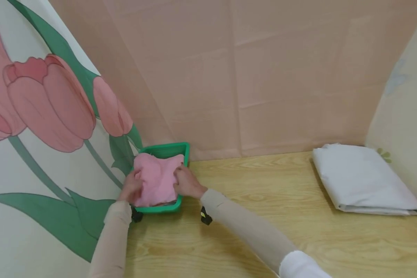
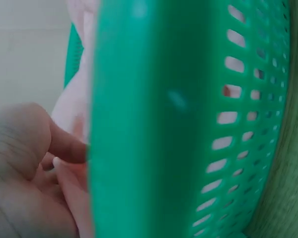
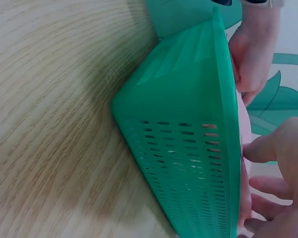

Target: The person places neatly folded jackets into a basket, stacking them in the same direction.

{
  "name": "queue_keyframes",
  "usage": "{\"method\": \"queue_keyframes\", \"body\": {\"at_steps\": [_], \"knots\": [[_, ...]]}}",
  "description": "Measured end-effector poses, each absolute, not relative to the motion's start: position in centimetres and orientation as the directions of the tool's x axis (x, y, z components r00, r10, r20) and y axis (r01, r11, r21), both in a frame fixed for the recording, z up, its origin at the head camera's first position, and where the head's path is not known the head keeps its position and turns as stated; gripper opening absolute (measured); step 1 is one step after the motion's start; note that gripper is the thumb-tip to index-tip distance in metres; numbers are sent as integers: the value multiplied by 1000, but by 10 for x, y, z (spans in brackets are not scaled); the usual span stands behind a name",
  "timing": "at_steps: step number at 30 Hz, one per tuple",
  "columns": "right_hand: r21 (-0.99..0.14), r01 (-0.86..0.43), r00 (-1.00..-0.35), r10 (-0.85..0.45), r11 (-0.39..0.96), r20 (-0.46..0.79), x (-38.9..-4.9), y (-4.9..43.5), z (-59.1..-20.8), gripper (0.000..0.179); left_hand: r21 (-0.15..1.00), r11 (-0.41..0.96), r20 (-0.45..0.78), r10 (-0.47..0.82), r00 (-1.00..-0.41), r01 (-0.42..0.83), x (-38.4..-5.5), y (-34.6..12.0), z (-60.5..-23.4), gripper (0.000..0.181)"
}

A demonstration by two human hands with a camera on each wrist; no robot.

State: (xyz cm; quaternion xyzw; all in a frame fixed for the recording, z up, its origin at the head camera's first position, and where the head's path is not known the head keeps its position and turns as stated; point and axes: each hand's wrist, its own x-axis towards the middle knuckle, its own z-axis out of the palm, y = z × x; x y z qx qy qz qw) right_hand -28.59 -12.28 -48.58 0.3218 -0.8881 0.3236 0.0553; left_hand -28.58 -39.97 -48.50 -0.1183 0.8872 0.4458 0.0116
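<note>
Head view: tan backdrop [image 1: 264, 77] behind, wood-grain surface [image 1: 257, 185] below, folded white sheet [image 1: 365, 179] well off to the right, green basket [image 1: 160, 209] tucked by the tulip-print wall [image 1: 52, 104]. Pink cloth [image 1: 158, 175] sits in the basket, bulging slightly past the rim — dark gap at the far end. Step in hand looks like handling this cloth with both hands; best done gently, equal pressure each side, fingertips inside the rim so fabric doesn't snag or bunch, basket not tipped. Forearms come in from the near edge, right one reaching diagonally leftward, left one steeper. Left hand [image 1: 132, 185] is at the cloth's left edge, fingers bent inward; basket rim blocks the tips in the left wrist view, so can't tell if it's pinching. Right hand [image 1: 189, 183] is at the right edge, fingers bent and spaced apart, tips on the cloth by the rim in the right wrist view — touching for sure, but grasping or just pressing, can't tell.
</note>
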Motion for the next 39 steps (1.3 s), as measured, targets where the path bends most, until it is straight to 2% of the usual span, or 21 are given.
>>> {"method": "queue_keyframes", "body": {"at_steps": [4,9,13,16,21,29,39], "knots": [[-571,-568,-808,-534,592,250,-285,-119,-486,19,772,604,-120,-170,-978,-200,-282,-399,-475,69],[-584,-565,-803,-549,582,230,-282,-110,-483,16,746,644,-78,-167,-983,-169,-279,-396,-459,71],[-592,-574,-794,-560,566,236,-281,-105,-483,17,659,743,7,-158,-987,-114,-281,-391,-448,67],[-601,-569,-799,-552,562,240,-282,-100,-482,27,612,785,50,-158,-986,-95,-283,-385,-442,65],[-633,-538,-814,-537,556,221,-282,-92,-480,47,575,810,55,-176,-983,-113,-285,-384,-439,71],[-718,-457,-839,-522,524,152,-282,-73,-477,59,586,805,64,-159,-985,-92,-281,-383,-436,75],[-714,-481,-821,-547,509,163,-283,-38,-471,66,626,774,9,-125,-992,-92,-271,-349,-424,69]]}}
